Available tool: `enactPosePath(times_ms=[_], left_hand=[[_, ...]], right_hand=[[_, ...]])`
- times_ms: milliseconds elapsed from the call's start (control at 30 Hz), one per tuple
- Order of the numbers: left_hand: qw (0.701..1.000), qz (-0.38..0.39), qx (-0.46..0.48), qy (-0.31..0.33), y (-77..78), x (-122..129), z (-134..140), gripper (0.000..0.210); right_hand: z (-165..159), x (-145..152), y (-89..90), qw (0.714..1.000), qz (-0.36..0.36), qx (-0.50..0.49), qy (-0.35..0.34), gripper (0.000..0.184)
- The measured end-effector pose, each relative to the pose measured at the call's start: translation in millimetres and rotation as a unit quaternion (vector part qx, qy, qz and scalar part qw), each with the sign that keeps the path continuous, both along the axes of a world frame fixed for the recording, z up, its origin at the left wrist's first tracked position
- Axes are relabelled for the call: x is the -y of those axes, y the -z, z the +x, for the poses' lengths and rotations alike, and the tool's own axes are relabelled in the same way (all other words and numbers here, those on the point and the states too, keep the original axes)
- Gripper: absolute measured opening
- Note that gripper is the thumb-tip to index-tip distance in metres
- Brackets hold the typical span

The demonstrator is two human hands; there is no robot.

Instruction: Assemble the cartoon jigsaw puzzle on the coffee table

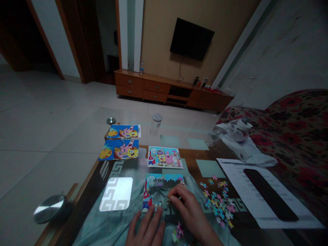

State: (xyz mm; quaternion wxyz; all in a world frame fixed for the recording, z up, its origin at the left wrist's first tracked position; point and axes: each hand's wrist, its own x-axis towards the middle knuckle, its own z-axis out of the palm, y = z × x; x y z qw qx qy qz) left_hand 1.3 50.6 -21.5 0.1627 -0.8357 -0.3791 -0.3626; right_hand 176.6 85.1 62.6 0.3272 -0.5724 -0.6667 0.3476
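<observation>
A partly joined jigsaw puzzle (148, 196) lies on the glass table, with its top strip and left side in place and a dark gap inside. My left hand (146, 228) rests with fingers spread at its lower edge, fingertips touching the bottom pieces. Over the gap, my right hand (189, 205) pinches a small puzzle piece (168, 201), whose print I cannot make out. Beyond the puzzle stands out a cartoon picture card (165, 157) with similar characters. Loose puzzle pieces (220, 205) are heaped to the right, and a few pink and green pieces (178, 231) sit below my right hand.
Two blue cartoon pictures (119, 149) lie at the back left, near a clear lidded jar (155, 125). On the right are a paper sheet (252, 205) bearing a long black object (270, 194), and a plastic bag (238, 143). A flowered sofa (294, 126) borders the table.
</observation>
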Motion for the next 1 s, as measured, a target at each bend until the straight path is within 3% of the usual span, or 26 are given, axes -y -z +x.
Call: enactPosePath(times_ms=[267,633,900,1000], left_hand=[[1.000,0.009,0.003,0.004,2.7,0,0,0.033],[1.000,-0.001,0.000,-0.003,3.4,1,2,0.034],[0.995,0.026,-0.094,0.033,-5.2,-4,-10,0.031],[0.996,0.018,-0.081,0.019,-6.1,-4,-12,0.031]], right_hand=[[-6,3,16.5,0.996,-0.030,0.079,0.005,0.014],[-14,2,12.5,0.994,-0.029,0.105,0.013,0.016],[-17,2,7.7,0.983,-0.042,0.178,0.019,0.014],[-18,3,7.4,0.978,-0.035,0.207,0.020,0.012]])
